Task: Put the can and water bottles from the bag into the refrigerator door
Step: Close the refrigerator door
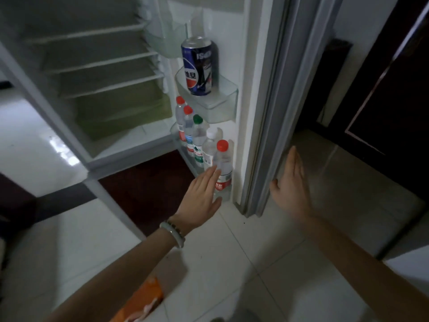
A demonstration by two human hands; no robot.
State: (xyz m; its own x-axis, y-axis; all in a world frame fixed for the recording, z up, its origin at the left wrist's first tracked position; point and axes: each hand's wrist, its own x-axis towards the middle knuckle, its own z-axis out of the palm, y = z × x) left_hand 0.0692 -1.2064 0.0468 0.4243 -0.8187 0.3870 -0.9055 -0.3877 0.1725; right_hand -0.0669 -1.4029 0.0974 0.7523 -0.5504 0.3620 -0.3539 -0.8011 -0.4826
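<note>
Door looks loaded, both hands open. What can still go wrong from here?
1. The left hand has straight fingers at the nearest red-capped water bottle, last in the row on the lower door shelf; a bump while pulling back might tip it out.
2. The Pepsi can stands alone on the middle door shelf with free room beside it; if the right hand at the door edge swings the door hard, it could slide or topple.

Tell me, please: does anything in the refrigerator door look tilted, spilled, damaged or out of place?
Nothing stands out. The can stands upright on the middle door shelf, and the five water bottles stand upright, capped, in a row on the lower door shelf. I see no spill or damage.
</note>
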